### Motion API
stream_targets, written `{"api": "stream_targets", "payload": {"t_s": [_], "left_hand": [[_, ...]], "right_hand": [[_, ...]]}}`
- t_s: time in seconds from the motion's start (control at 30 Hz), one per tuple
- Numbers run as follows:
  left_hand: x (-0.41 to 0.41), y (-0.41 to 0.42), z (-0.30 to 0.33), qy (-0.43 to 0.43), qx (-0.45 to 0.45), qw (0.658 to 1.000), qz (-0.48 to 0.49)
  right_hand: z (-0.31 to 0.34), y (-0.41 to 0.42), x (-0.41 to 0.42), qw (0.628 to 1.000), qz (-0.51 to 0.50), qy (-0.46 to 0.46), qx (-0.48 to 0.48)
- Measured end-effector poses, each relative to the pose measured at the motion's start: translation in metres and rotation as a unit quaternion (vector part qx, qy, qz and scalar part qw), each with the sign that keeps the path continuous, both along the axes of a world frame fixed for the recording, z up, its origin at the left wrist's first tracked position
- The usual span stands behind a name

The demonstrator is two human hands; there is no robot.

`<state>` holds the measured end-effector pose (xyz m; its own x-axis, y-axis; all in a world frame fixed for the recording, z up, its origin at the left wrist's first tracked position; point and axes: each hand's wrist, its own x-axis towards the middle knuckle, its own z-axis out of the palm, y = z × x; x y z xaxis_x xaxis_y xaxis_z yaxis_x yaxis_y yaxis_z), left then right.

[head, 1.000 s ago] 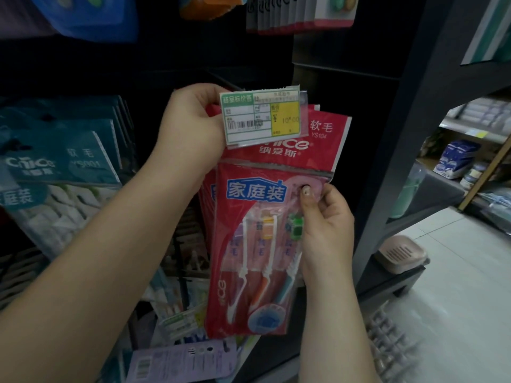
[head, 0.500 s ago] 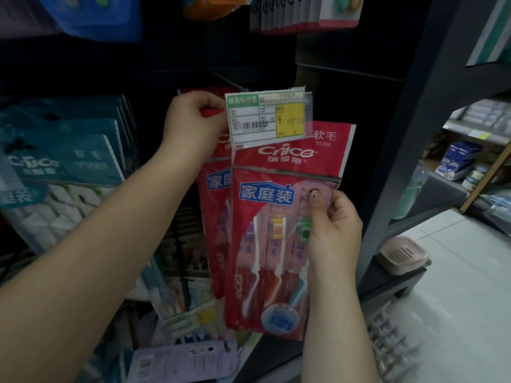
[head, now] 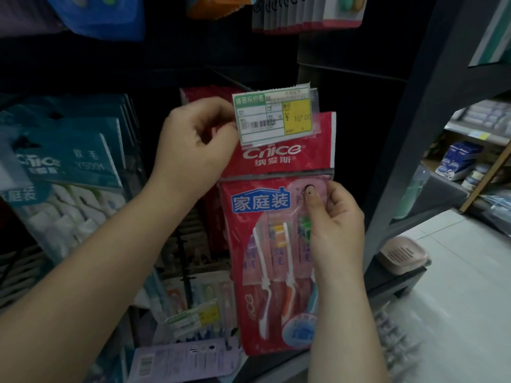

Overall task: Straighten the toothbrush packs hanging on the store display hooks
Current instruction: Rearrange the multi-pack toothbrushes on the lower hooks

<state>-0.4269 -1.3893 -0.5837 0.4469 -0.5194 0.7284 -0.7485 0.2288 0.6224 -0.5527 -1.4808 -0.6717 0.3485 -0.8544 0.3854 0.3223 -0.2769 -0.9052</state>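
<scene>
Teal packs [head: 63, 161] hang at far left, untouched. The left hand [head: 193, 150] is curled at the top of the red toothbrush pack [head: 276, 244], beside the price tag [head: 273, 114], apparently steadying it at the hook. The right hand [head: 331, 225] pinches the pack's right edge, likely squaring it.
</scene>
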Motion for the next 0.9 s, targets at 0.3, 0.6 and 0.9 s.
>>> {"api": "stream_targets", "payload": {"t_s": [0.3, 0.6, 0.9], "left_hand": [[0.008, -0.007, 0.004, 0.009, 0.025, 0.999, -0.035], [0.008, -0.015, 0.008, 0.044, -0.003, 0.999, -0.02], [-0.001, -0.02, 0.015, 0.107, -0.014, 0.994, -0.013]], "right_hand": [[0.008, 0.01, 0.005, 0.999, 0.001, 0.031, -0.042], [0.01, 0.012, 0.008, 0.999, -0.012, 0.029, -0.036], [0.016, 0.014, 0.005, 1.0, -0.003, 0.005, -0.001]]}}
